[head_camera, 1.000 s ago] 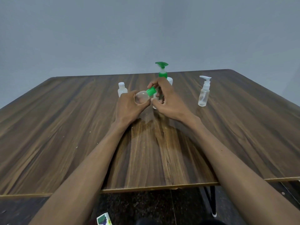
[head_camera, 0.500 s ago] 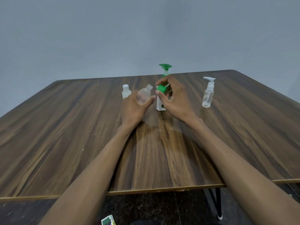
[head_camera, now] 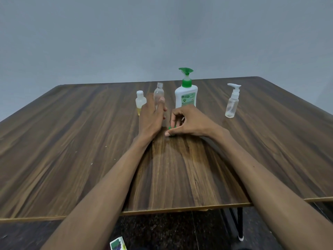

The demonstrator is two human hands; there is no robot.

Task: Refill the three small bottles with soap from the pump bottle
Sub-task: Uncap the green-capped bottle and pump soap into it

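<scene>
My left hand (head_camera: 152, 115) grips a clear small bottle (head_camera: 158, 92), upright and uncapped, its lower part hidden by my fingers. My right hand (head_camera: 187, 122) pinches a small green cap (head_camera: 170, 128) low against the wooden table (head_camera: 72, 141), just right of the left hand. The white soap pump bottle (head_camera: 186, 95) with a green pump head stands behind my right hand. A small capped white bottle (head_camera: 140, 101) with a little yellow liquid stands left of my left hand. A clear small bottle with a white pump top (head_camera: 232, 102) stands to the right.
The table's front edge (head_camera: 180, 210) runs under my forearms, with a black metal leg (head_camera: 238, 224) below at the right. A small printed box (head_camera: 118, 244) lies on the dark floor. A plain grey wall rises behind the table.
The green cap came off the clear bottle. My right hand carried it down to the table surface. My left hand turned the bottle from tilted to upright.
</scene>
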